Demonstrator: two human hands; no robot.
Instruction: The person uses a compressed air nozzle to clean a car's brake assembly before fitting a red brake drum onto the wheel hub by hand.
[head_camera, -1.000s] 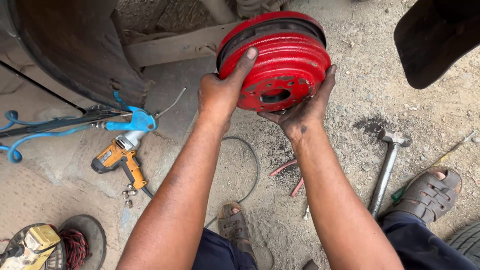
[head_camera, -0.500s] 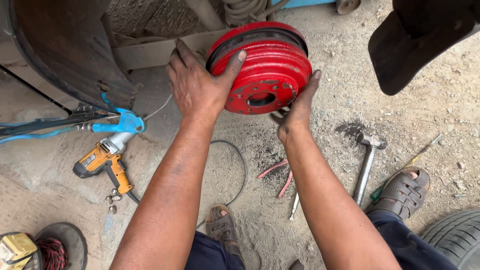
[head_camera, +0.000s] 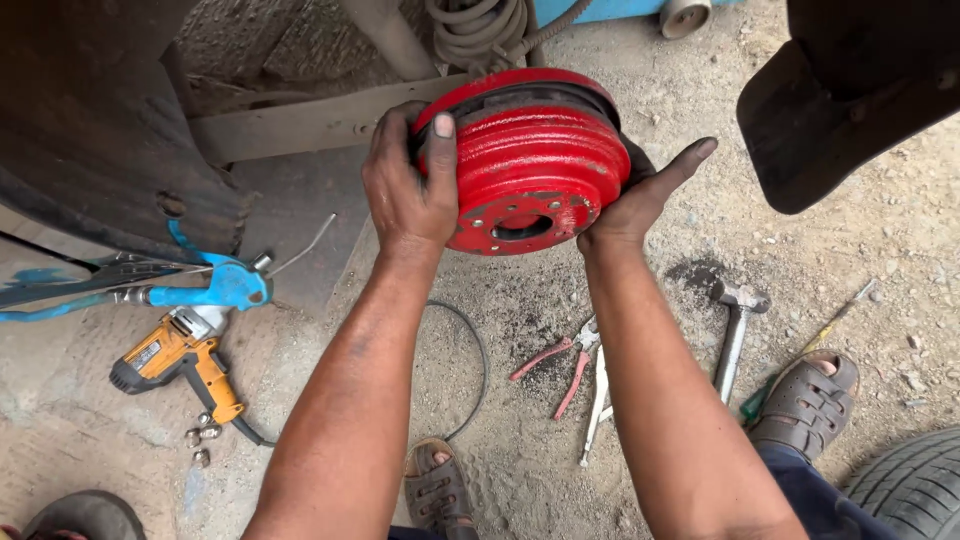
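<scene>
Up in front of me, held off the ground between both hands, is the red brake drum (head_camera: 530, 160). It's a thick round casting, painted bright red, with ridges running around its outer wall. The flat face tilts down toward me, showing a big centre hole and a ring of smaller bolt holes, with rust and worn paint around them. A dark band runs just behind the far rim.

My left hand (head_camera: 408, 190) clamps the drum's left side, thumb laid up across the red wall, fingers curled over the far edge. My right hand (head_camera: 640, 195) is spread flat against the right side, palm pressed on, fingers pointing up and away. So both hands are full with the same drum, one gripping, one bracing.

Below it lies gritty dirt ground (head_camera: 860, 270). A hammer (head_camera: 735, 330) lies off to the right, and red-handled pliers (head_camera: 565, 360) sit beside a silver locking plier (head_camera: 598, 395) under my right forearm. On the left, a yellow impact wrench (head_camera: 180, 360) rests with a few loose nuts (head_camera: 200, 435) near its handle. A tyre (head_camera: 915, 485) shows at the bottom right corner.
</scene>
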